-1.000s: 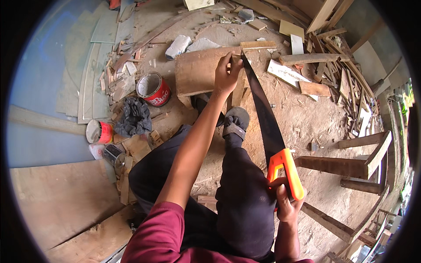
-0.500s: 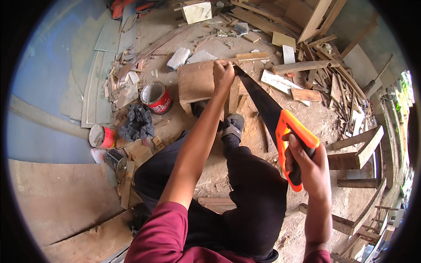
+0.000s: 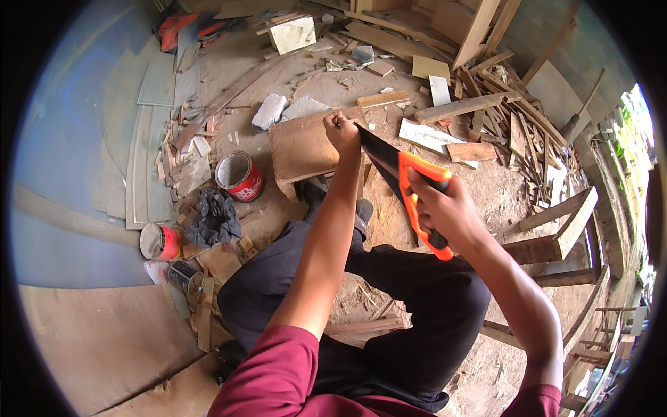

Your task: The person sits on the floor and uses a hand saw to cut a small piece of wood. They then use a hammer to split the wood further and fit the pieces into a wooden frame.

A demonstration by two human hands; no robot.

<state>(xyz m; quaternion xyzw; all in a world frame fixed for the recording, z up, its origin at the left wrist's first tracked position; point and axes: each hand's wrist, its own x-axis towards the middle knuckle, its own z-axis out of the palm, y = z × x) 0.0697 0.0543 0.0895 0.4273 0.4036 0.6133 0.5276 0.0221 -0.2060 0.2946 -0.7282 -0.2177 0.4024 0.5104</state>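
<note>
My right hand (image 3: 448,212) grips the orange and black handle of a handsaw (image 3: 385,158). Its dark blade slants up and left, and the tip reaches the right side of my left hand (image 3: 340,131). That left hand is closed at the far right part of a low wooden bench (image 3: 299,147). Whatever its curled fingers press or hold is too small to make out. The cutting line is hidden behind the hand and blade. My feet are beside the bench's near side, partly covered by my left forearm.
Left of the bench stand a red paint can (image 3: 240,177), a crumpled black plastic bag (image 3: 212,217) and a second red can (image 3: 160,241). Wood offcuts (image 3: 479,151) pile up at the right, near a wooden frame (image 3: 556,243). Pale blocks (image 3: 269,111) lie behind the bench.
My right hand has moved forward and left with the saw, so less blade shows between handle and left hand. My right knee has swung outward. The whole view has shifted slightly.
</note>
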